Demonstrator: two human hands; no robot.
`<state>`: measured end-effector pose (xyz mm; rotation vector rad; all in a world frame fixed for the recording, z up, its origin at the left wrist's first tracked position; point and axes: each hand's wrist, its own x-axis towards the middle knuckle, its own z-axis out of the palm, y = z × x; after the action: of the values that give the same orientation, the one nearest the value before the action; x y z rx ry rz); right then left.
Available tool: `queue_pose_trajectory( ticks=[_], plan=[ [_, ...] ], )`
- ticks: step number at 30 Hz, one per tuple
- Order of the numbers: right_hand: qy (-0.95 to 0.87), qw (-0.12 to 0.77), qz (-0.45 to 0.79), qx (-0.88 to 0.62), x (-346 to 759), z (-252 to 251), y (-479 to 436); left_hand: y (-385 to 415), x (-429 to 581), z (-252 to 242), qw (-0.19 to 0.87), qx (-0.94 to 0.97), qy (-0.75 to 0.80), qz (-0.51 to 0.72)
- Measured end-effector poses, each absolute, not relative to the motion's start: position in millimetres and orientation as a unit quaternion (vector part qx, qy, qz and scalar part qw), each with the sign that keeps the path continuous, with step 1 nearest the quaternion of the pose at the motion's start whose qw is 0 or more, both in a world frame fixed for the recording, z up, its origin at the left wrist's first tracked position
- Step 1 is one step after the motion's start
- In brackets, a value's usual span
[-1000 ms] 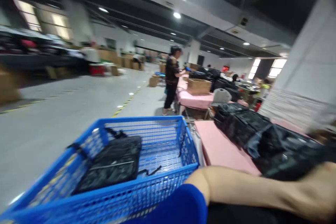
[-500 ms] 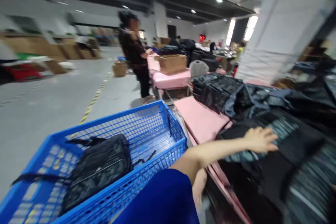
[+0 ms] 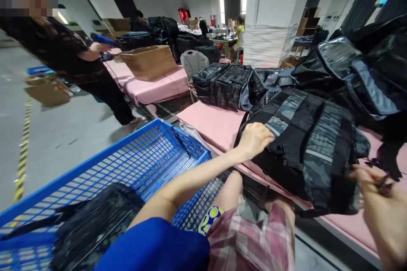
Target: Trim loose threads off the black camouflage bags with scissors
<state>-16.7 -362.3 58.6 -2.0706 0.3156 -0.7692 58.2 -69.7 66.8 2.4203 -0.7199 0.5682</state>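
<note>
Left hand [image 3: 256, 139], right hand [image 3: 380, 194] at camouflage backpack [image 3: 318, 146], blue crate [image 3: 159, 167] alongside

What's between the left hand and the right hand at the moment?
In the head view, a black backpack with camouflage panels lies between the left hand and the right hand, on the pink table.

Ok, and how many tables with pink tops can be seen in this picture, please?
2 that I can make out: the near pink table, under the camouflage backpack, and the far pink table, under the brown cardboard box. Others may be hidden behind the dark bags.
</note>
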Motion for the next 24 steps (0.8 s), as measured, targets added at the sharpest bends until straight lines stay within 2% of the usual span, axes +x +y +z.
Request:
queue_pose_trajectory(
  ticks=[3, 4, 7, 12, 18, 24],
  plan=[
    [0.093, 0.550, -0.139, -0.818, -49, 43, -309, -88, 35, 43, 0.200, 0.911, -0.291, 0.213],
    [0.095, 0.564, -0.125, -0.811, -51, 33, -293, -95, 32, 37, 0.186, 0.913, -0.295, 0.213],
    [0.135, 0.591, -0.144, -0.782, -45, 1, -257, -105, 35, 31, 0.191, 0.912, -0.297, 0.211],
    [0.198, 0.645, -0.223, -0.703, -26, -26, -223, -91, 38, 34, 0.269, 0.898, -0.303, 0.172],
    [0.203, 0.714, -0.249, -0.622, -13, -28, -201, -70, 37, 38, 0.323, 0.880, -0.341, 0.061],
    [0.178, 0.774, -0.253, -0.553, -17, -7, -205, -57, 47, 50, 0.389, 0.859, -0.333, -0.029]
  ],
)
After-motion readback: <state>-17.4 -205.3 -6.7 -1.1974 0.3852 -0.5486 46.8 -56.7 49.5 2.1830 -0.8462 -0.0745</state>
